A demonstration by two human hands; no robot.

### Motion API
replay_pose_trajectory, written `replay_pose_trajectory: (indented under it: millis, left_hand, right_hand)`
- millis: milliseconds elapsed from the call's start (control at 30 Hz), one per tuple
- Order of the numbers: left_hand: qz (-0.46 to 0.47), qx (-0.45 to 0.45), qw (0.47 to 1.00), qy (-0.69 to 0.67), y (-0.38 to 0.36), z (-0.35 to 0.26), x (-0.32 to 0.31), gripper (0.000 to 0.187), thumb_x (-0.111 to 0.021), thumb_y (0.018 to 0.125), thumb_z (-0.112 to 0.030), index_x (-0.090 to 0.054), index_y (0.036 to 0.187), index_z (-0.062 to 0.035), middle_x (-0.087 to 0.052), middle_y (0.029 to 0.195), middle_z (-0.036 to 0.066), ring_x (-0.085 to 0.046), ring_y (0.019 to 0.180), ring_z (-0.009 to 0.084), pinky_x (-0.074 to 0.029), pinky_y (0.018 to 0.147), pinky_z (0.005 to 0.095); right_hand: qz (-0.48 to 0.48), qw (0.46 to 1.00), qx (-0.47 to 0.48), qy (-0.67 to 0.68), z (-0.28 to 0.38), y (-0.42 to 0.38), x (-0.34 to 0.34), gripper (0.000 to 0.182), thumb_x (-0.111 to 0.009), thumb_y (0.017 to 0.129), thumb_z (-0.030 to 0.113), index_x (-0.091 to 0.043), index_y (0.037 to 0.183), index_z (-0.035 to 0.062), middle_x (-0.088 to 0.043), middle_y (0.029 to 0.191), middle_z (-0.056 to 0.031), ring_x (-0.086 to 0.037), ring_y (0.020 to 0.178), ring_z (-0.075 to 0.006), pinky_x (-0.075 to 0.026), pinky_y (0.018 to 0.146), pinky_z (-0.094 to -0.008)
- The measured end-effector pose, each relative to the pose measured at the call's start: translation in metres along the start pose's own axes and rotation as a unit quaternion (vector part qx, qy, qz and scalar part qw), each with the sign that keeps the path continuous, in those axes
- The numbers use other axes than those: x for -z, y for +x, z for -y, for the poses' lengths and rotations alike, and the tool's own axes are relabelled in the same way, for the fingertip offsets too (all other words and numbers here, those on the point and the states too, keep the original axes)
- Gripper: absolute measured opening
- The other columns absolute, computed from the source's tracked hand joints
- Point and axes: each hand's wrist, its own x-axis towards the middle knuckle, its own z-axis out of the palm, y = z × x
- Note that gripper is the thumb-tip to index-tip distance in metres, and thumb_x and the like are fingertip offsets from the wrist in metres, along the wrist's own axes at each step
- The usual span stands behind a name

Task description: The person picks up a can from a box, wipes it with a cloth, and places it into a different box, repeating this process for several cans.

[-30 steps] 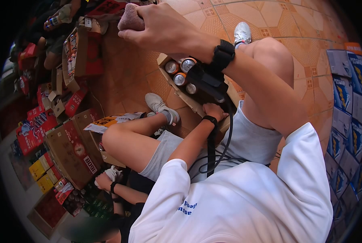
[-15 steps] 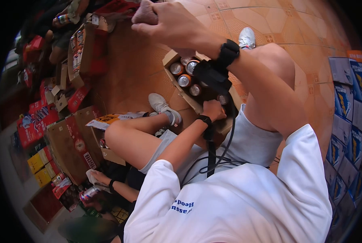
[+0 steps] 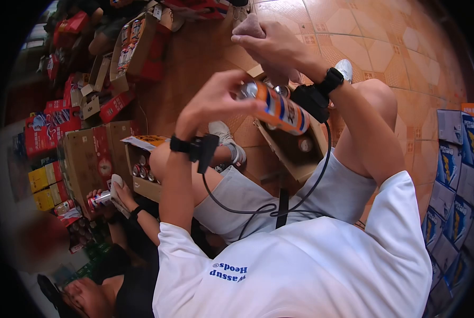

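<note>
My left hand (image 3: 210, 103) is closed around an orange drink can (image 3: 282, 108) with blue and white bands. The can lies tilted in the air, its silver top toward my palm, over an open cardboard box (image 3: 302, 174) between my legs. A few cans in the box show, such as one standing can (image 3: 305, 143); the held can and my arm hide the rest. My right hand (image 3: 282, 45) grips a crumpled pinkish-grey cloth (image 3: 250, 26), part of which hangs down below the hand, above the box's far end. Both wrists wear black straps with a cable.
At the left, another person's hand (image 3: 123, 196) holds a pale cloth against a can (image 3: 99, 200). An open box of cans (image 3: 144, 185) stands by my left knee. Farther off are a carton of orange cans (image 3: 136, 50) and red packs (image 3: 51, 132). Blue-and-white cartons (image 3: 449, 164) are stacked at right.
My left hand has come up out of the box with an orange can. My right hand still grips the cloth. The view has shifted, and the other person's cloth and can are now closer together.
</note>
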Motion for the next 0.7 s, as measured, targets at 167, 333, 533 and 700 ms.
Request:
replay_pose_trajectory:
  millis: [167, 333, 533, 700]
  left_hand:
    - [-0.230, -0.074, 0.960, -0.145, -0.008, 0.003, 0.037, 0.054, -0.057, 0.100, -0.045, -0.066, 0.124, 0.0025, -0.071, 0.101, 0.005, -0.068, 0.090, 0.0129, -0.056, 0.074, 0.0272]
    - [-0.361, -0.037, 0.877, -0.316, 0.000, 0.038, 0.046, 0.051, -0.050, 0.103, -0.048, -0.065, 0.122, -0.0033, -0.071, 0.101, 0.007, -0.072, 0.092, 0.0169, -0.059, 0.076, 0.0310]
    - [-0.262, 0.004, 0.800, -0.540, 0.011, 0.078, 0.053, 0.046, -0.048, 0.104, -0.050, -0.065, 0.105, -0.0078, -0.072, 0.083, 0.009, -0.073, 0.070, 0.0205, -0.064, 0.067, 0.0360]
    - [-0.371, -0.019, 0.840, -0.395, 0.019, 0.055, 0.011, 0.049, -0.046, 0.104, -0.050, -0.065, 0.105, -0.0058, -0.071, 0.086, 0.007, -0.072, 0.075, 0.0142, -0.061, 0.072, 0.0277]
  right_hand:
    - [0.052, 0.991, -0.026, 0.118, -0.004, -0.006, -0.027, 0.045, -0.061, 0.099, 0.049, -0.073, 0.120, 0.0105, -0.071, 0.098, -0.0131, -0.068, 0.091, -0.0234, -0.053, 0.085, -0.0343]
    - [0.067, 0.924, -0.124, 0.356, -0.001, -0.019, -0.052, 0.048, -0.059, 0.103, 0.043, -0.066, 0.122, -0.0003, -0.063, 0.108, -0.0066, -0.059, 0.101, -0.0150, -0.049, 0.093, -0.0307]
    - [0.110, 0.826, -0.255, 0.490, 0.029, -0.037, -0.079, 0.037, -0.058, 0.105, 0.040, -0.057, 0.119, 0.0058, -0.064, 0.109, -0.0066, -0.063, 0.098, -0.0137, -0.052, 0.091, -0.0298]
    - [0.027, 0.820, -0.321, 0.474, 0.028, -0.022, -0.075, 0.031, -0.055, 0.105, 0.040, -0.055, 0.113, 0.0101, -0.063, 0.097, -0.0063, -0.064, 0.090, -0.0142, -0.055, 0.082, -0.0328]
